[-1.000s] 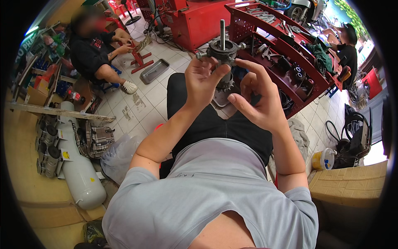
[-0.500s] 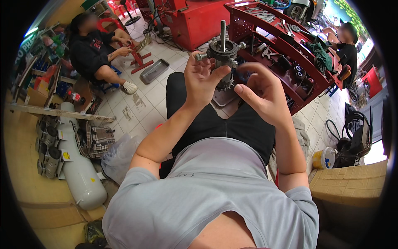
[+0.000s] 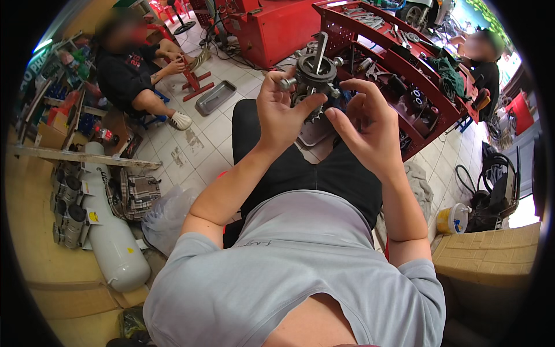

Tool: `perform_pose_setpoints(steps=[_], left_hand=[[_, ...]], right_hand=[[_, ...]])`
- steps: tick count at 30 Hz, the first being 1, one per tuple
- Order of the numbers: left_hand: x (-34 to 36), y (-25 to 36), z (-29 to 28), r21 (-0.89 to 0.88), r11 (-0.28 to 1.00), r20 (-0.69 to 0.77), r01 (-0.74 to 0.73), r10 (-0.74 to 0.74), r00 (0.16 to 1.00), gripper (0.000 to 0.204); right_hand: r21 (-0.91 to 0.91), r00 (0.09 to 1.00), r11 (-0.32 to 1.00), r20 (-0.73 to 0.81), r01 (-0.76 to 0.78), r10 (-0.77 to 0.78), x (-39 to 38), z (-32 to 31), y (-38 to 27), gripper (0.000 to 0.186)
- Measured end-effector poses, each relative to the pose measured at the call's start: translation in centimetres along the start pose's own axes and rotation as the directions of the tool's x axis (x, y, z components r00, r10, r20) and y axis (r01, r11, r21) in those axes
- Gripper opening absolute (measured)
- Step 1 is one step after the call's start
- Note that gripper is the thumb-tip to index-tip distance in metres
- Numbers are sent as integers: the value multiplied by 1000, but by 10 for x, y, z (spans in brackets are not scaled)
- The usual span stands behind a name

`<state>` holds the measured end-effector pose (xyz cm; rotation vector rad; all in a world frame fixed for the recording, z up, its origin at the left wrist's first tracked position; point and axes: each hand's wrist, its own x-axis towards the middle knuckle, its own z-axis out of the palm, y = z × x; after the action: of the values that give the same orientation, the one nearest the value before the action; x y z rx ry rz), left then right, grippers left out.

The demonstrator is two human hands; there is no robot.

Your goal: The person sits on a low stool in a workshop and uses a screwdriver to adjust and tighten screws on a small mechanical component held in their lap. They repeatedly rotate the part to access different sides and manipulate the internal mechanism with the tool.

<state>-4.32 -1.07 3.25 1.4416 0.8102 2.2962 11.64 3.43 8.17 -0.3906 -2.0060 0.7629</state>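
My left hand (image 3: 283,113) grips a greasy metal machine part (image 3: 315,72), thumb on its near side and fingers round its left. The part has a round open top, bolt-like knobs on its sides and a toothed wheel low down. A metal rod (image 3: 319,49) stands out of its round top, leaning right. On the right side my right hand (image 3: 373,127) is open, fingers bent and apart, holding nothing. Its thumb tip is close to the part; I cannot tell whether they touch. Below, a metal tray (image 3: 312,139) shows between my knees.
A red tool cart (image 3: 416,124) with wrenches and loose parts stands ahead to the right. Another metal tray (image 3: 215,98) lies on the tiled floor. Two people sit nearby, one far left, one far right. A grey cylinder (image 3: 118,254) lies left, a cardboard box (image 3: 485,254) right.
The metal part has tipped, so its open top faces me more and its rod leans right. My right hand has shifted slightly, its fingers spreading further from the thumb.
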Motion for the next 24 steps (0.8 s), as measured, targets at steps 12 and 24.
perform_pose_setpoints(steps=[12, 24], left_hand=[[-7, -13, -7, 314, 866, 130, -389, 366, 921, 47], [-8, -10, -6, 306, 868, 128, -390, 369, 921, 47]], right_hand=[[-321, 956, 924, -134, 207, -261, -6, 8, -3, 16], [-255, 967, 942, -68, 220, -244, -5, 0, -1, 27]])
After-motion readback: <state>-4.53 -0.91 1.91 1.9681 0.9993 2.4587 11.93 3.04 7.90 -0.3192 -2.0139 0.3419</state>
